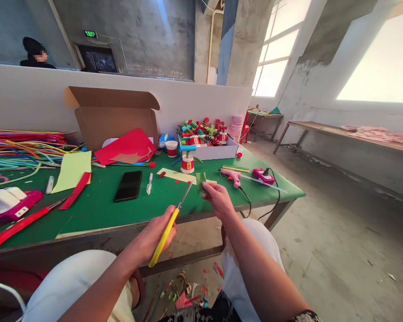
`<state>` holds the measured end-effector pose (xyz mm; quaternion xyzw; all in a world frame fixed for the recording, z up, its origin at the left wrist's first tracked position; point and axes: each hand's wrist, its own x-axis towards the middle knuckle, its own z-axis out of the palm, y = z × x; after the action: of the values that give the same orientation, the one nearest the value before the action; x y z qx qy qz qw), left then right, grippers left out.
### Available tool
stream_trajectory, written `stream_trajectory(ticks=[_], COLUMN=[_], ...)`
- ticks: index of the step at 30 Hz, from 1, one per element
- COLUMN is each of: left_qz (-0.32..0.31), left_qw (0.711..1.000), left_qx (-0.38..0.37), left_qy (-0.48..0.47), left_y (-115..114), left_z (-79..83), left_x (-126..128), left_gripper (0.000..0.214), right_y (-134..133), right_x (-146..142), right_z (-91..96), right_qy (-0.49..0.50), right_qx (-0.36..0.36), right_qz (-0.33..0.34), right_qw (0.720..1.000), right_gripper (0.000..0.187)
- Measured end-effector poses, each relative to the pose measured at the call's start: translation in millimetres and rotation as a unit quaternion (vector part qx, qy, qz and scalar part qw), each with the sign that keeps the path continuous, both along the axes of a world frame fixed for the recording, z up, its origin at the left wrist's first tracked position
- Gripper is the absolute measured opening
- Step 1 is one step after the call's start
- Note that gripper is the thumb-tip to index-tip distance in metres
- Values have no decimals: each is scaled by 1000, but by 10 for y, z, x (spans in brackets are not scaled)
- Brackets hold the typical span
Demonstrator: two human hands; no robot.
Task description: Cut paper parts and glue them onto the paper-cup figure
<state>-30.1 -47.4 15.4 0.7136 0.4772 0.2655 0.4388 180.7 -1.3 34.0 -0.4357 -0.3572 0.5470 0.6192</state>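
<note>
My left hand (164, 227) is closed on yellow-handled scissors (168, 232), whose blades point up and to the right over the table edge. Between the thumb and fingers of my right hand (217, 197) is a small green piece of paper (200, 181), close to the scissor tips. Just beyond stands a red and white paper cup figure (187, 164) with a blue tube across its top and striped coiled arms. A pale yellow strip (170, 175) lies in front of it, with small red bits around.
A white box (218, 153) of similar figures stands behind. To the right are a pink glue gun (233, 175) and a purple power socket (263, 176). Leftward lie a phone (128, 186), red scissors (23, 228), papers and pipe cleaners (27, 150). Scraps litter the floor.
</note>
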Motion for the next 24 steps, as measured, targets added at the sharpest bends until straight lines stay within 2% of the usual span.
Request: stream_trajectory(ticks=[2,5,8,13,20,24], left_qz=[-22,-37,-44,-46,-33,-31], left_qw=[1000,996,986,976,972,972], left_qx=[10,76,127,146,156,142], left_qy=[5,31,95,156,171,183], left_y=[-18,-53,-80,-105,-107,-110], left_z=[-10,8,13,-14,52,87], left_x=[9,68,125,169,228,229], left_gripper=[31,8,31,40,27,32], right_y=[-26,-62,-87,-102,-111,-95], right_x=[6,1,-6,-23,-56,-62], right_z=[7,11,15,9,9,-8], right_qy=[-7,-13,-34,-40,-34,-36], right_qx=[5,12,15,10,9,8], right_qz=[10,24,33,35,43,39], right_qw=[1000,1000,999,999,998,999], right_gripper=[35,35,35,36,35,35])
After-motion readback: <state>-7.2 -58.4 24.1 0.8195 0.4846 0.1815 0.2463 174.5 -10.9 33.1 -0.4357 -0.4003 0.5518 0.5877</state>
